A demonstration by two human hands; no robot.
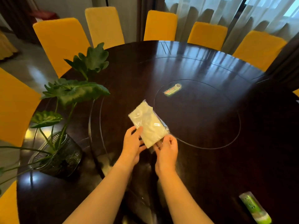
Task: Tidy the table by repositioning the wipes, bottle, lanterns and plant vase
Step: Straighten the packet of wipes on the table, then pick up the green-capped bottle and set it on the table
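Note:
A white pack of wipes (148, 123) in clear plastic sits over the middle of the dark round table (202, 159), held at its near end by both hands. My left hand (132, 144) grips its left edge with the thumb on top. My right hand (167, 149) pinches the near right corner. A dark glass plant vase (63, 156) with big green leaves stands at the table's left edge. A green bottle (254, 207) lies on its side near the front right. No lantern is in view.
A small green and red packet (172, 89) lies on the inner turntable disc (197, 113). Yellow-covered chairs (59, 42) ring the table. Sheer curtains (218, 15) hang behind at the back right.

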